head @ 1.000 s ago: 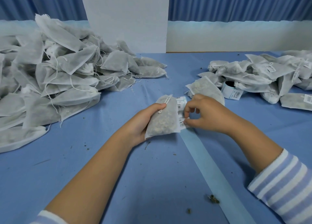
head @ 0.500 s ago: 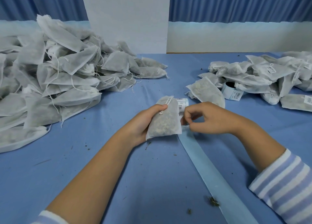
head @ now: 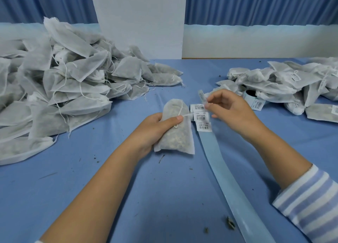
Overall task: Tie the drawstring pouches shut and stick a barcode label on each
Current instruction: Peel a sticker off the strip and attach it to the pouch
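Now label off strip (right hand higher, beside pouch).

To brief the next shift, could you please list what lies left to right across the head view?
Unlabelled pouch heap, held pouch, label strip, right hand pinching a peeled label, label roll, labelled pouch pile.

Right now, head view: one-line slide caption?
Left hand holds a pouch while right hand pinches a barcode label.

On the table, a pouch heap lies left, a second heap right, seemingly partly over the label roll.
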`<state>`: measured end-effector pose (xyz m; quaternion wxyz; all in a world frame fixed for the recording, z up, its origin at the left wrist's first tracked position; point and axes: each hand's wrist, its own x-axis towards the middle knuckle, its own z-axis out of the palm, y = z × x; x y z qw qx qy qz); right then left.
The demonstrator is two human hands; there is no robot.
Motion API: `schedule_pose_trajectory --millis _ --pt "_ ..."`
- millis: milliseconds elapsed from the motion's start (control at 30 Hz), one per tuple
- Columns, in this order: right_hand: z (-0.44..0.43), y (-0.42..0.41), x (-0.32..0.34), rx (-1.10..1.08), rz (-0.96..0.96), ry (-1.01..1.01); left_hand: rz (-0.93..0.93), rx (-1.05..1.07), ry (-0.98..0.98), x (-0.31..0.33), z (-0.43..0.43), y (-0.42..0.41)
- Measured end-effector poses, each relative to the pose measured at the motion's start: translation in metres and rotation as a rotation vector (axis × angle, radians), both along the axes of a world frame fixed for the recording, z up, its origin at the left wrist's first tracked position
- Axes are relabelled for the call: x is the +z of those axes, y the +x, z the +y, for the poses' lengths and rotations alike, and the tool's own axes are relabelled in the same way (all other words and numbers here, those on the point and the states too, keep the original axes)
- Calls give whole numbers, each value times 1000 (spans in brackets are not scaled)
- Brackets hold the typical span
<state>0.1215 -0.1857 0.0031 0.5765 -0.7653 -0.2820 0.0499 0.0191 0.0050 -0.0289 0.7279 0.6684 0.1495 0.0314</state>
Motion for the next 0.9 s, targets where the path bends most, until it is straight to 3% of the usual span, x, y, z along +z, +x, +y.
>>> schedule_pose_trajectory --millis 200,333,500,700,900 --pt "11 -13 -10 159 152 65 -31 -175 172 1 -10 -5" --pt "11 -13 -12 145 161 109 -32 -255 138 3 -8 -8" --pt "13 -12 -10 85 189 188 -35 -209 6 7 -4 -9" --pt "14 -12 -9 -23 82 213 43 -51 28 6 -2 -6" --pt "12 -17 -7 128 53 3 67 -6 46 4 0 -5"
